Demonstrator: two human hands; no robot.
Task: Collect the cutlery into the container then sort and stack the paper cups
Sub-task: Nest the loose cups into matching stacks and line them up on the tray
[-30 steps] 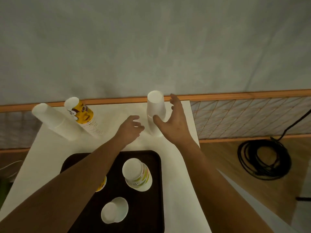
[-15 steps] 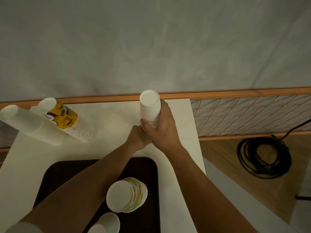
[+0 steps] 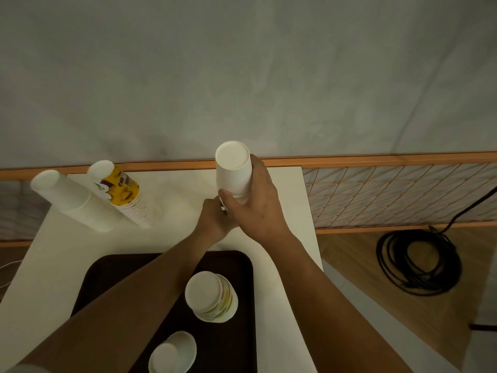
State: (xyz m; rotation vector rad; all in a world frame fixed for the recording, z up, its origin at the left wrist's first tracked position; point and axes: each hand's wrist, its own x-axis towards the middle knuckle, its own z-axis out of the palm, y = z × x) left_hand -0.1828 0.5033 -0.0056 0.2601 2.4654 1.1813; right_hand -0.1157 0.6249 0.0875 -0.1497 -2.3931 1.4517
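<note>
An upside-down stack of plain white paper cups (image 3: 233, 170) stands at the far middle of the white table (image 3: 67, 254). My right hand (image 3: 258, 208) grips its lower half. My left hand (image 3: 215, 222) holds the stack's base, mostly hidden behind the right hand. On the dark tray (image 3: 113, 267) sit an inverted stack of striped cups (image 3: 212, 296) and a small white cup (image 3: 173, 352). At far left stand a tall white cup stack (image 3: 70, 200) and a yellow-printed cup stack (image 3: 122, 195).
The table's right edge drops to a wooden floor with a coiled black cable (image 3: 416, 262). A grey wall with an orange rail (image 3: 376, 157) runs behind the table. No cutlery or container is in view.
My right hand closed round the white stack and my left hand moved in to its base. The camera shifted, so the tray cups appear lower right.
</note>
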